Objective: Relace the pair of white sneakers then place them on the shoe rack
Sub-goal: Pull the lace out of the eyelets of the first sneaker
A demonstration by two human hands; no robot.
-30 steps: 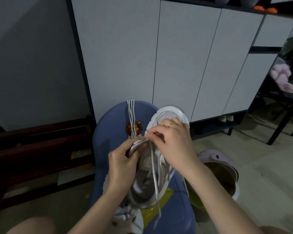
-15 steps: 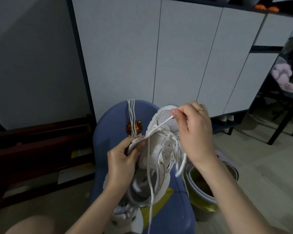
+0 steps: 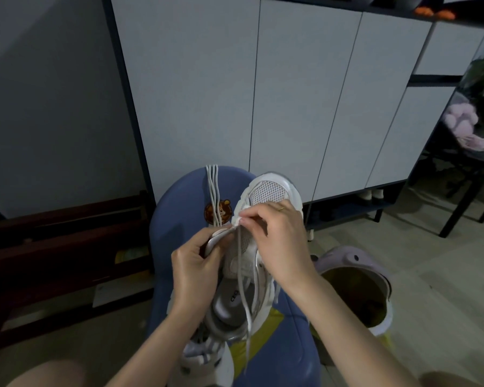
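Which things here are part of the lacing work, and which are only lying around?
In use: left hand, right hand, white sneaker, its lace, second sneaker, spare laces.
Lying about: purple bin, pink plush toy, blue chair.

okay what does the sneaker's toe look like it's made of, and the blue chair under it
The sneaker toe looks like white woven mesh, matt, with a visible grid of tiny holes. The blue chair seems moulded plastic: smooth, one-piece, softly sheened, though padding can't be excluded.

Single head-worn view, forward and down, close over the hands (image 3: 235, 247).
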